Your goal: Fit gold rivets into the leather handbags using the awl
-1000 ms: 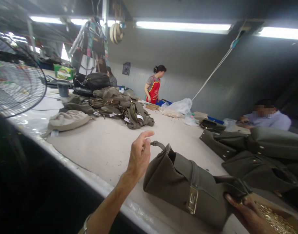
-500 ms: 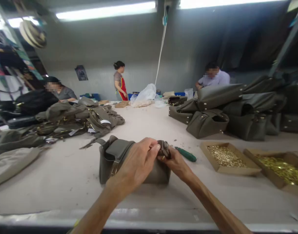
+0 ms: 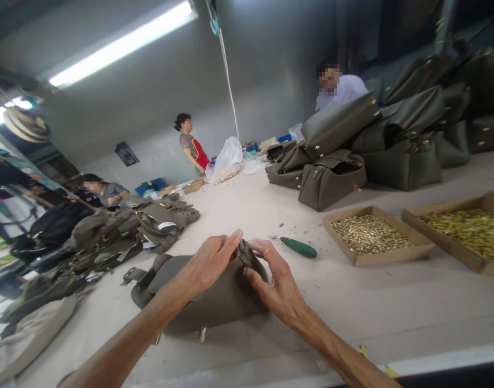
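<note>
An olive-grey handbag (image 3: 222, 302) lies on the pale table in front of me. My left hand (image 3: 210, 262) is closed on the bag's upper edge near its right end, thumb and fingers together. Around that same end curls my right hand (image 3: 277, 280), its thumb and fingers pinching the bag's side. A metal clasp (image 3: 202, 334) hangs at the bag's near side. Just beyond my right hand lies a green-handled tool (image 3: 298, 247) with a thin metal tip, touched by neither hand.
Cardboard trays hold small gold pieces (image 3: 368, 234) and yellow-gold parts (image 3: 465, 229) at right. Finished-looking bags (image 3: 331, 178) are heaped behind them. Olive fabric pieces (image 3: 121, 231) pile up at left. A clear plastic bag (image 3: 226, 159) and three people are farther back.
The bag has turned and tilted, and my right hand has spread around its right end. The tool is now fully uncovered. The whole view has tilted.
</note>
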`<state>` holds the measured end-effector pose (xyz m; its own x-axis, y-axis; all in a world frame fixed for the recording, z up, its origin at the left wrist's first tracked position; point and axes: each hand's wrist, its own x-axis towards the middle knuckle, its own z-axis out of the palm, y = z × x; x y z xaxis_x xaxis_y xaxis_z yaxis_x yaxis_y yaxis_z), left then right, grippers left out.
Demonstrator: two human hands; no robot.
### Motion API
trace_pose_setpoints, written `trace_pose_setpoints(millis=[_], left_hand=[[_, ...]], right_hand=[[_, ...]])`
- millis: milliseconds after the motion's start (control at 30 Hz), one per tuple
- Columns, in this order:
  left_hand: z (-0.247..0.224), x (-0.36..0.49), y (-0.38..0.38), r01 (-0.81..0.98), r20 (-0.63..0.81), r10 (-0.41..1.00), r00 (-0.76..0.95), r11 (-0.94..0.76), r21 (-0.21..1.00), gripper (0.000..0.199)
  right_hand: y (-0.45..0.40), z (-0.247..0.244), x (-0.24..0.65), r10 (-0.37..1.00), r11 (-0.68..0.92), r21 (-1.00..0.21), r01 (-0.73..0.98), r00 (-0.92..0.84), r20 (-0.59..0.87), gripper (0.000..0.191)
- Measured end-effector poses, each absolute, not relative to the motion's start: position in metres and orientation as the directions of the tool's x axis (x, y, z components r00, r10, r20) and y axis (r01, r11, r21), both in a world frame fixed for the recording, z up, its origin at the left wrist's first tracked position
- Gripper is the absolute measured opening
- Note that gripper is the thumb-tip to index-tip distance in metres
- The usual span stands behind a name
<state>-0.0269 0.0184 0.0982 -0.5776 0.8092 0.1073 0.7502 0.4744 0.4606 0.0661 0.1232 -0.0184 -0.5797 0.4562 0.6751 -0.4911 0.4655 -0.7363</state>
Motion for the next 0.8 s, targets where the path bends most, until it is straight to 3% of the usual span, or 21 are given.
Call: trace_pose_setpoints(millis=[133, 300, 467, 500, 567, 667, 733, 800], left_hand=[[0.095, -0.03, 0.022, 0.766, 0.092, 0.809, -0.58, 0.504, 0.399, 0.057], [0.088, -0.03, 0.014, 0.737, 0.009, 0.811, -0.585, 0.527, 0.423, 0.051], [0.086, -0.033, 0.001, 0.834, 0.165, 0.829, -0.535, 0.486, 0.261, 0.036], [0.087, -0.034, -0.002, 0.836, 0.156, 0.838, -0.523, 0.47, 0.283, 0.035], [0.089, -0.033, -0.005, 0.735, 0.018, 0.826, -0.563, 0.491, 0.468, 0.035], [0.09, -0.027, -0.01, 0.255, -0.267, 0.746, -0.61, 0.504, 0.825, 0.037], [0.089, -0.022, -0.015, 0.009, -0.329, 0.744, -0.581, 0.41, 0.912, 0.04], [0.084, -0.019, -0.022, -0.066, -0.317, 0.756, -0.572, 0.343, 0.937, 0.041]], right_hand=[[0.121, -0.015, 0.066, 0.455, 0.528, -0.685, -0.501, -0.514, 0.727, 0.029], [0.12, -0.01, 0.067, 0.421, 0.454, -0.72, -0.525, -0.586, 0.693, 0.025], [0.118, -0.009, 0.063, 0.392, 0.387, -0.765, -0.515, -0.659, 0.642, 0.026], [0.118, -0.009, 0.063, 0.386, 0.401, -0.758, -0.514, -0.656, 0.649, 0.025], [0.118, -0.007, 0.063, 0.37, 0.43, -0.741, -0.516, -0.648, 0.666, 0.021], [0.119, -0.002, 0.065, 0.31, 0.422, -0.745, -0.517, -0.69, 0.654, 0.018], [0.121, 0.002, 0.067, 0.261, 0.393, -0.769, -0.504, -0.741, 0.618, 0.018], [0.122, 0.003, 0.068, 0.226, 0.37, -0.798, -0.476, -0.787, 0.574, 0.016]])
